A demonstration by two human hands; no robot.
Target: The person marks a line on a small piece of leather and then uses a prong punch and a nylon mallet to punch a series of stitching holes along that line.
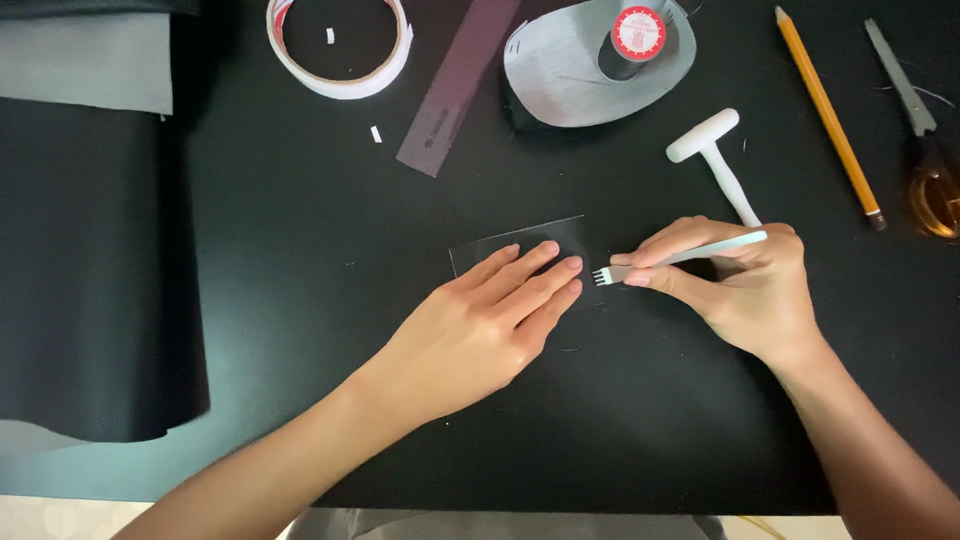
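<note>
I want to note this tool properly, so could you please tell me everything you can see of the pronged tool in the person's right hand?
The pronged tool is a slim, pale, metal-looking bar ending in a row of short teeth at its left tip. It lies nearly level, teeth pointing left, at the right edge of the black leather piece. The right hand pinches its shaft between thumb and fingers; its far end sticks out past the knuckles. The left hand lies flat on the leather, fingertips close to the teeth.
</note>
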